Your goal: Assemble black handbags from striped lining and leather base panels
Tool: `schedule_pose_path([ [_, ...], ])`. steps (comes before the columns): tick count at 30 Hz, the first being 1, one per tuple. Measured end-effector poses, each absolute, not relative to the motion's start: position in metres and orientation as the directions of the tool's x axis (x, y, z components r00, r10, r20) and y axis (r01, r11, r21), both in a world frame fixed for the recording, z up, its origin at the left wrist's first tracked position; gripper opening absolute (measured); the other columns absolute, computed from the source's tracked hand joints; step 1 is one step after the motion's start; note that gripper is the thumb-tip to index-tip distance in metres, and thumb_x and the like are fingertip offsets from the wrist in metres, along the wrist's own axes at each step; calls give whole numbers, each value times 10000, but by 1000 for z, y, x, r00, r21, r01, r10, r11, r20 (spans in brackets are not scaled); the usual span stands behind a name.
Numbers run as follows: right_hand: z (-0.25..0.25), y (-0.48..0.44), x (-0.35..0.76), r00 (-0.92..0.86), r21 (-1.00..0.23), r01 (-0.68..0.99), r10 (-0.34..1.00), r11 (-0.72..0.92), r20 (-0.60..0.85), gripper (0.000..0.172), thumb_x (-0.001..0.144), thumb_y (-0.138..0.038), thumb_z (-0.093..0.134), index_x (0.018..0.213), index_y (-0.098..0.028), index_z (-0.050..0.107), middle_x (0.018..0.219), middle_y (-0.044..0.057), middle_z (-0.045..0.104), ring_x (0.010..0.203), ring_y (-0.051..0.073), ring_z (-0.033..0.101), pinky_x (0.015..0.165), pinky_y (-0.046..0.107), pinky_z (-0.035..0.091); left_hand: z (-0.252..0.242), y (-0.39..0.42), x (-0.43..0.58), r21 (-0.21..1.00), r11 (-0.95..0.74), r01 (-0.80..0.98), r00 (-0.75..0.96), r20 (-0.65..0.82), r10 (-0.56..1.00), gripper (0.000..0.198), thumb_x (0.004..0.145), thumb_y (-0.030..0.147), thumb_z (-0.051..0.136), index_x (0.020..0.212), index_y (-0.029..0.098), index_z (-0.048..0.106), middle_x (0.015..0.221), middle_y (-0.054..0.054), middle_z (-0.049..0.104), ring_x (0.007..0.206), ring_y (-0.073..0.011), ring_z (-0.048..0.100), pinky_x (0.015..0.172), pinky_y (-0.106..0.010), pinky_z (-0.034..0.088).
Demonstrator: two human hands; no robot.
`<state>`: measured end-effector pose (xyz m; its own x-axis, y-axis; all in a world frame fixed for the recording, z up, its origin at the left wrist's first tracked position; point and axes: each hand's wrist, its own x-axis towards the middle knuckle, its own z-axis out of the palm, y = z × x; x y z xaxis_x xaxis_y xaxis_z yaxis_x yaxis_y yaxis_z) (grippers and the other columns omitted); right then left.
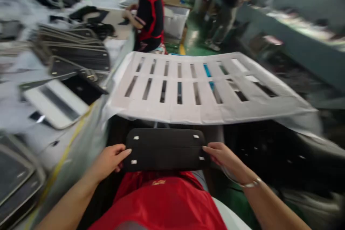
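A black oblong panel with rounded corners (pixel 165 154) lies across my lap, its long side running left to right. Small white patches sit near its corners, and a seam line crosses its middle. My left hand (pixel 113 158) pinches the panel's left end, thumb on top. At the right end, my right hand (pixel 219 152) grips the edge in the same way, with a bracelet on that wrist. The fingers under the panel are mostly hidden.
Ahead of me stands a white slotted plastic rack (pixel 172 111). On the left, a covered table holds stacked dark panels with pale edging (pixel 78 50) and a white-and-grey piece (pixel 58 102). A person in black and red (pixel 151 14) sits beyond; another person stands farther right.
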<state>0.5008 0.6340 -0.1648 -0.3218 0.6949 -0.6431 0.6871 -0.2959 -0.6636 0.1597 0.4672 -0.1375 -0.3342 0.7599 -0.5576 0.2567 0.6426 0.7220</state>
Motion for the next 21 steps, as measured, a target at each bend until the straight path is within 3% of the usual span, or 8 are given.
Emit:
schedule_pose_path([
  [4, -176, 647, 499, -342, -648, 704, 661, -290, -668, 515, 644, -652, 594, 523, -188, 407, 413, -50, 372, 353, 49, 306, 371, 201, 198, -128, 452, 149, 784, 584, 212, -354, -495, 794, 360, 774, 529, 523, 666, 188, 481, 503, 68, 426, 444, -96, 478, 381, -175, 378],
  [8, -174, 644, 500, -317, -603, 739, 633, -302, -706, 592, 592, -743, 581, 516, -186, 396, 409, -54, 348, 360, 40, 275, 382, 202, 182, -150, 456, 148, 781, 575, 245, -382, -467, 797, 340, 814, 479, 506, 645, 186, 477, 457, 73, 401, 401, -83, 429, 382, -175, 314],
  [12, -176, 644, 501, -267, -547, 772, 618, -322, -740, 617, 596, -775, 557, 528, -184, 391, 402, -55, 342, 359, 38, 261, 392, 202, 169, -164, 453, 146, 793, 549, 266, -400, -427, 811, 346, 819, 463, 524, 628, 177, 496, 479, 65, 423, 437, -75, 400, 432, -187, 296],
  [18, -179, 644, 499, -243, -527, 772, 600, -356, -762, 607, 607, -762, 569, 552, -180, 405, 429, -57, 337, 372, 37, 244, 400, 200, 162, -142, 451, 146, 865, 390, 317, -405, -248, 880, 319, 852, 410, 504, 647, 168, 524, 614, 33, 507, 596, -99, 466, 569, -208, 357],
  [21, -178, 644, 496, -230, -514, 785, 609, -346, -759, 633, 583, -791, 563, 549, -179, 405, 435, -49, 344, 379, 42, 254, 401, 200, 171, -146, 453, 143, 850, 412, 329, -386, -277, 880, 329, 857, 408, 493, 633, 168, 515, 597, 36, 496, 579, -100, 458, 565, -217, 344],
])
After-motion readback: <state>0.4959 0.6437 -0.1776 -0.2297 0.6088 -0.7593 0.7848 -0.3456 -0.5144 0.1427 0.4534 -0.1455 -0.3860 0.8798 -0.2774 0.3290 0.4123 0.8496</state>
